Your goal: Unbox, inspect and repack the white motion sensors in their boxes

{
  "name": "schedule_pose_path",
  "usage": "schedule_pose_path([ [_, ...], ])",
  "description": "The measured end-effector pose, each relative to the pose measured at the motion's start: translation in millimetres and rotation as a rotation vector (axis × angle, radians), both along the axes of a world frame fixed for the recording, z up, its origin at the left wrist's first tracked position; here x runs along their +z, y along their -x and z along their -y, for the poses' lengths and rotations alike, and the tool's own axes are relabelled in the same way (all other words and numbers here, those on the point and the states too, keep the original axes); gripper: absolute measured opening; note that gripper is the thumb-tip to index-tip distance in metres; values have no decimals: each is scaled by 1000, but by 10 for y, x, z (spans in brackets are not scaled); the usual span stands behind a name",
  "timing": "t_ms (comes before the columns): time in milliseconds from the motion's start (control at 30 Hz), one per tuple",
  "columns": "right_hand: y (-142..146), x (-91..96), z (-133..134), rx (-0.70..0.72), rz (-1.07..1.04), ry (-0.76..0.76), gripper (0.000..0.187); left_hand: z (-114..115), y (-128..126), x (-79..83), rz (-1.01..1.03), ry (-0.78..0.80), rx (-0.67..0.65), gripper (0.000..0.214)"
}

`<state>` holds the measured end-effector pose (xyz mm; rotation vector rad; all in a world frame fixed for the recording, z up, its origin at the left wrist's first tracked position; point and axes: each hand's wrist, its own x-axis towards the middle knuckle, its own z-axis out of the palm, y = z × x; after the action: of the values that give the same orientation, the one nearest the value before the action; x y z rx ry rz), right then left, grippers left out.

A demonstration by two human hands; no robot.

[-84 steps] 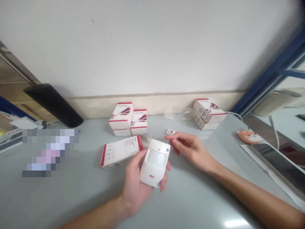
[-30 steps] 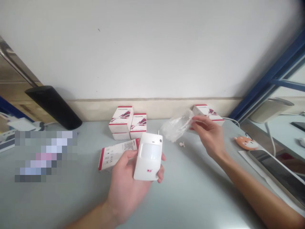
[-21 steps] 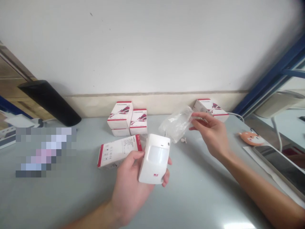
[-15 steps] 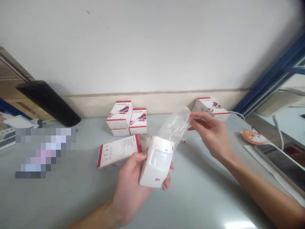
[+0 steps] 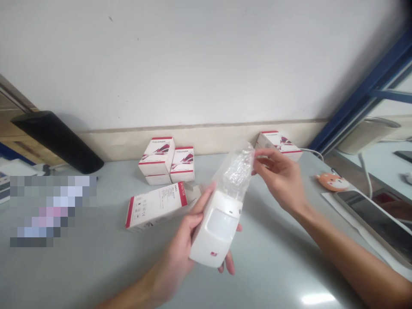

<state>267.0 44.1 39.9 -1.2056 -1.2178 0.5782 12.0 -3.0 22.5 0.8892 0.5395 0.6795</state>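
My left hand (image 5: 180, 244) is wrapped round a white motion detector (image 5: 216, 229) with a pale lens window and a small red logo, tilted above the table. A clear plastic bag (image 5: 236, 169) rises from the detector's upper end; how far it covers the detector is hard to tell. Its far edge is pinched between the thumb and fingers of my right hand (image 5: 278, 180). Just left of the detector lies a white and red detector box (image 5: 157, 206), its flap end turned toward my left hand and partly hidden.
Several white and red boxes (image 5: 157, 154) stand against the wall, with more boxes (image 5: 280, 146) at back right. A black cylinder-like object (image 5: 58, 141) leans at left. On the right are an orange animal-faced item (image 5: 333, 182) and a dark flat device (image 5: 373, 223).
The detector has shifted slightly down and right in the view. My left index finger now stretches along its upper side beside the bag. The right hand still pinches the bag's edge.
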Motion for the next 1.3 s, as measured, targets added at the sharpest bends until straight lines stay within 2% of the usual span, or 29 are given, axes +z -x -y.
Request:
schedule_pose_path([
  [267, -5, 37, 28, 20, 22, -42, 9, -30, -36, 40, -31, -3, 8, 67],
  [467, 38, 54, 30, 18, -25, -42, 37, -19, -13, 51, -38, -29, 26, 59],
  [567, 70, 64, 42, 41, -91, 12, 41, -22, -6, 56, -44, -41, 28, 60],
  [633, 107, 71, 69, 128, -196, 112, 42, -29, -4, 51, -61, -39, 35, 60],
  [733, 199, 74, 156, 416, -345, 336, 47, -52, -5, 38, -83, -70, 74, 62],
  [833, 311, 60, 270, 666, -288, 504, 55, -87, -4, 40, -161, -127, 103, 67],
  [933, 365, 48, 334, 696, -195, 529, 56, -108, -8, 54, -229, -154, 104, 69],
  [1033, 344, 69, 323, 704, -199, 514, 52, -96, -36, 52, -209, -181, 149, 63],
  [1200, 358, 117, 311, 729, -249, 502, 47, -56, -105, -7, -160, -144, 287, 39],
  [1300, 401, 89, 323, 787, -230, 487, 46, -65, -106, -41, -167, -135, 374, 38],
])
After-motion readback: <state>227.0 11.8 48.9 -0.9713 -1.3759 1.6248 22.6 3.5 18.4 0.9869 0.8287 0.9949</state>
